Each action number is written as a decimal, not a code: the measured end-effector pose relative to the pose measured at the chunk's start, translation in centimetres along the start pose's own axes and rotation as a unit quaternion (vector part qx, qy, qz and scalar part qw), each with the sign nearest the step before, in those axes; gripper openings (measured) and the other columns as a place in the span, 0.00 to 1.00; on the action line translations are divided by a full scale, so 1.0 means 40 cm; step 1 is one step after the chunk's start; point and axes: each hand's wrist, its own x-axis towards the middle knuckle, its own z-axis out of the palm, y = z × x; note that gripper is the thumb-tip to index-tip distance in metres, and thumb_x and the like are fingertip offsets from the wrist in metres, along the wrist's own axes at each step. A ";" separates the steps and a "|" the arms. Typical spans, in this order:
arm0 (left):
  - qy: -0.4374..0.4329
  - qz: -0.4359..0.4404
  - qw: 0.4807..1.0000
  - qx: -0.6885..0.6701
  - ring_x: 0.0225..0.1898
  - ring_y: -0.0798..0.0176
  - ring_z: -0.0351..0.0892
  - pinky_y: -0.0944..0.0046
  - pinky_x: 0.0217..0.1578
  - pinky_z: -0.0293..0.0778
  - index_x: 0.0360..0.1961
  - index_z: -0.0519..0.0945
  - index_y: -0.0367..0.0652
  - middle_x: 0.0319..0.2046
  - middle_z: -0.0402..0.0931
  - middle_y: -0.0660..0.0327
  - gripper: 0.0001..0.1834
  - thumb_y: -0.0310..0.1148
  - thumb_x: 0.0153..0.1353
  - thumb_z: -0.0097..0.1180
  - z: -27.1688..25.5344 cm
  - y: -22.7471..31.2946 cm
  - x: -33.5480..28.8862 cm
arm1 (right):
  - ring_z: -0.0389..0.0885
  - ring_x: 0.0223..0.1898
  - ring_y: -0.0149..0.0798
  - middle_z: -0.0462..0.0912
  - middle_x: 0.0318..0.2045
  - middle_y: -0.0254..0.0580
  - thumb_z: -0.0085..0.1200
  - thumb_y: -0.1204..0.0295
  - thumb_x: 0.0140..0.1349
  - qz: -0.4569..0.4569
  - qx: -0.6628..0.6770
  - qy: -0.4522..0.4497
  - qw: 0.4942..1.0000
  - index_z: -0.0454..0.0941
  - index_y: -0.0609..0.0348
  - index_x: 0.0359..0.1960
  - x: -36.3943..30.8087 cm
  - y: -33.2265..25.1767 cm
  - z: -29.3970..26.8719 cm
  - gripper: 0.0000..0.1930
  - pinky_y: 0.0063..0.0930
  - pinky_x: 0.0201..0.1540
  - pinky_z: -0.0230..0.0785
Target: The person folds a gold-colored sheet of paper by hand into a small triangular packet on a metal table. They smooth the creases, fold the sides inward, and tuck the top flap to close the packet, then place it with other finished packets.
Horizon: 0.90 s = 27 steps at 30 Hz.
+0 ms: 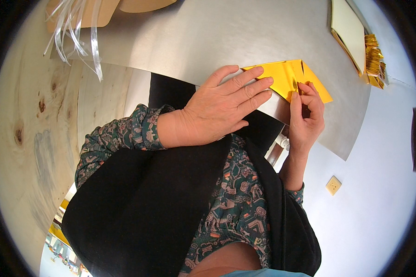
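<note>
A sheet of shiny yellow paper [282, 69], folded into a pointed shape, lies at the near edge of the grey metal tabletop [208, 41]. Stretched flat, the fingers of my left hand [226, 101] rest on the paper's left part and hold nothing. On the right, my right hand [307, 113] pinches the paper's near edge between thumb and fingers, where a fold stands up slightly. The underside of the paper is hidden.
White plastic strips [76, 39] hang by brown card pieces [97, 11] at the far left. At the far right stands a pale stack of paper [349, 32] beside a bundle of gold foil [374, 57]. A wooden board [37, 101] fills the left; a socket [333, 185] sits on the white wall.
</note>
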 end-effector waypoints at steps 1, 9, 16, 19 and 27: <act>-0.001 -0.002 1.000 -0.003 0.77 0.57 0.56 0.51 0.74 0.50 0.68 0.72 0.46 0.72 0.65 0.60 0.39 0.46 0.56 0.71 -0.001 0.000 0.000 | 0.79 0.61 0.50 0.88 0.46 0.45 0.65 0.79 0.61 0.002 -0.001 -0.001 1.000 0.81 0.62 0.29 0.000 -0.001 0.000 0.05 0.42 0.65 0.68; -0.010 -0.019 0.999 -0.042 0.77 0.54 0.56 0.47 0.72 0.54 0.71 0.69 0.47 0.74 0.63 0.60 0.47 0.40 0.49 0.75 -0.007 0.006 0.004 | 0.80 0.59 0.51 0.88 0.44 0.45 0.66 0.80 0.60 -0.021 0.003 0.009 1.000 0.80 0.62 0.29 0.004 -0.004 0.004 0.05 0.43 0.64 0.69; -0.031 -0.013 0.999 -0.026 0.77 0.52 0.55 0.47 0.72 0.54 0.72 0.69 0.47 0.75 0.61 0.58 0.47 0.39 0.49 0.74 -0.017 0.008 0.008 | 0.81 0.57 0.52 0.88 0.42 0.45 0.67 0.79 0.58 -0.029 -0.014 0.018 0.999 0.79 0.62 0.29 0.008 -0.009 0.002 0.07 0.43 0.63 0.72; -0.036 -0.014 0.999 -0.029 0.78 0.52 0.55 0.47 0.72 0.53 0.72 0.68 0.47 0.75 0.61 0.57 0.48 0.39 0.49 0.74 -0.021 0.010 0.010 | 0.82 0.56 0.52 0.88 0.42 0.45 0.67 0.79 0.58 -0.027 -0.019 0.020 0.999 0.79 0.61 0.29 0.008 -0.009 0.002 0.07 0.42 0.62 0.72; -0.030 -0.008 0.999 -0.020 0.76 0.50 0.58 0.48 0.72 0.54 0.69 0.71 0.44 0.72 0.65 0.55 0.43 0.39 0.51 0.74 -0.027 0.014 0.015 | 0.83 0.55 0.52 0.88 0.41 0.44 0.67 0.78 0.57 -0.023 -0.024 0.018 0.999 0.78 0.61 0.28 0.008 -0.005 0.000 0.08 0.41 0.61 0.73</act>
